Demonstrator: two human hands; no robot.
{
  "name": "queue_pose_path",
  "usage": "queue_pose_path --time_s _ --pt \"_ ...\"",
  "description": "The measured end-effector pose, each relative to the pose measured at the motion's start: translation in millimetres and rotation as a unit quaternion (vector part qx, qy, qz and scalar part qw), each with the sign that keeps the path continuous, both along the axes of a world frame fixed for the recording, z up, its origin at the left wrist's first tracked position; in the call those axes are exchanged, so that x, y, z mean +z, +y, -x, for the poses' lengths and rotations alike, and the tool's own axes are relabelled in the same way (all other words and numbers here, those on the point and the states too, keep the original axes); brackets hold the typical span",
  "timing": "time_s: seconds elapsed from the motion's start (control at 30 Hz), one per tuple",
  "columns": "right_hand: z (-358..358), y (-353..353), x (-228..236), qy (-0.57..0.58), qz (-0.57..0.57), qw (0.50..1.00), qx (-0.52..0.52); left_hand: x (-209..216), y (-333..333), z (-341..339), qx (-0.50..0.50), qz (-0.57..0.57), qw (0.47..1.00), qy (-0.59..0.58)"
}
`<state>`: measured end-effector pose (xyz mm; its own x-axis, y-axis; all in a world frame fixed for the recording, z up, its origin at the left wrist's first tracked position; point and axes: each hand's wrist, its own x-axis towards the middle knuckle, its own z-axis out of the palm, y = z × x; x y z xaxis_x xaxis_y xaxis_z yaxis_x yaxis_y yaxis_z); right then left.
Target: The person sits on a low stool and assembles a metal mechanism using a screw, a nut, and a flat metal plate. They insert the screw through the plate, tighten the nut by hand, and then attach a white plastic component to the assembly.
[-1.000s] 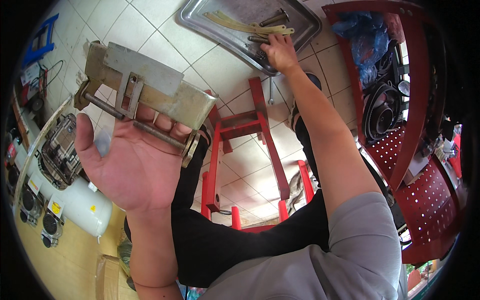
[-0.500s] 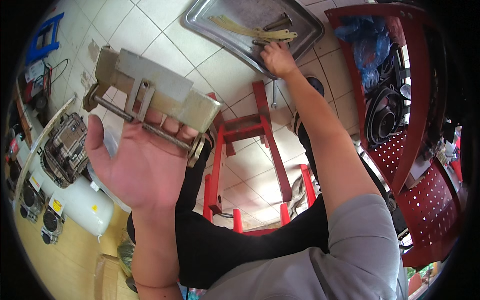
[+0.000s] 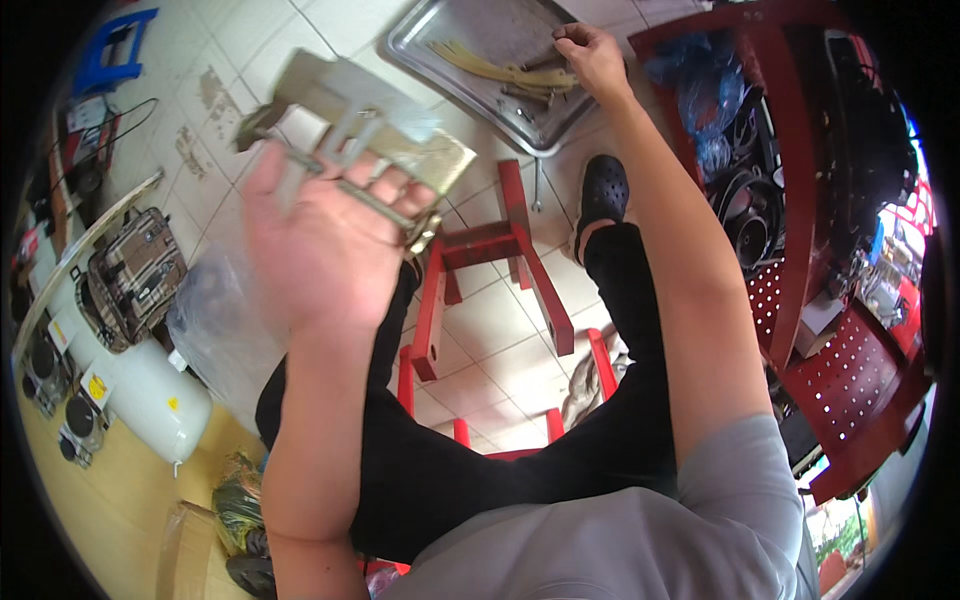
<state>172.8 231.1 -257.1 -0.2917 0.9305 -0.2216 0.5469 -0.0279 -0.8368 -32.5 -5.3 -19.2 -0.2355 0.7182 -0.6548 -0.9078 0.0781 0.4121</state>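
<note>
My left hand (image 3: pixel 325 245), palm up and a little blurred, has its fingers curled under a grey metal bracket (image 3: pixel 400 105) with a long threaded rod (image 3: pixel 370 200) across it. A round brass-coloured nut or knob (image 3: pixel 424 232) sits at the rod's near end. My right hand (image 3: pixel 598 62) is over the right edge of a metal tray (image 3: pixel 435 75), its fingertips pinched together. What they hold, if anything, is too small to make out. In the tray lie yellowish flat strips (image 3: pixel 480 68) and several bolt-like metal parts (image 3: pixel 528 93).
Between my legs stands a red metal frame (image 3: pixel 482 248). A wrench (image 3: pixel 538 185) lies on the tiles below the tray. On the right is a dark red perforated rack (image 3: pixel 835 390); on the left, a white tank (image 3: pixel 160 405), a plaid bag (image 3: pixel 135 270) and a blue stool (image 3: pixel 108 50).
My right hand has risen from the parts in the tray toward its upper right edge. My left hand and the bracket have moved right and slightly up, and the bracket has tilted.
</note>
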Motion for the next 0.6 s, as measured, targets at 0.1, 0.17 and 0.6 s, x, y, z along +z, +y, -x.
queue_pose_path --time_s 0.1,0.17,0.6 --pt "31 -9 108 0.087 -0.056 0.991 0.083 5 3 -16 -0.020 -0.022 0.997 0.077" --pt "41 -36 184 0.133 -0.082 0.979 0.134 1 2 -21 -0.022 -0.030 0.995 0.097" --pt "19 -174 291 0.005 -0.220 0.967 0.127 3 -4 -63 -0.063 -0.080 0.992 0.076"
